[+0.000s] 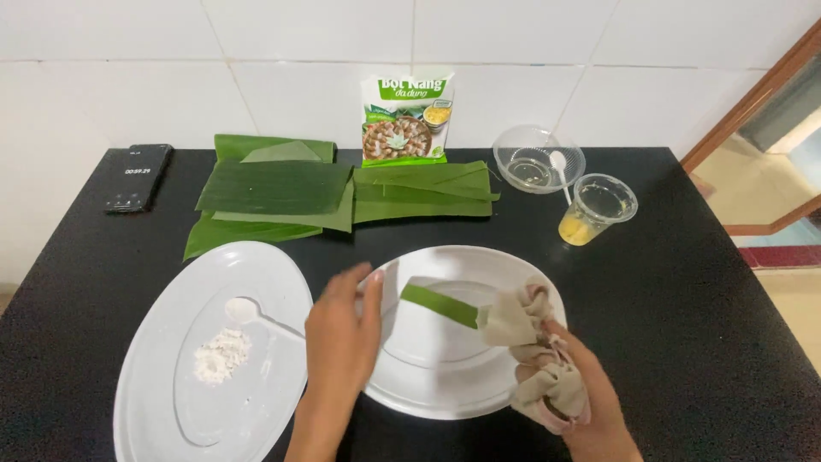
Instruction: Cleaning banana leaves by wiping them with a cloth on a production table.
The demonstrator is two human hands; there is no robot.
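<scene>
Wiping leaf strip (440, 305) with cloth (534, 355), right hand (581, 402) (left hand (342, 334) steadies plate (428, 385))

**Bystanders on the black worktop**

A dark phone (138, 176) lay upper left. Folded banana leaves (282, 192) and a printed packet (406, 118) sat top centre; a clear bowl (537, 159) and a plastic cup (596, 209) with yellow liquid stood upper right.

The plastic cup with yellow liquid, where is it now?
In the head view, the plastic cup stands at the table's far right, beside the clear bowl, beyond the round white plate.
</scene>
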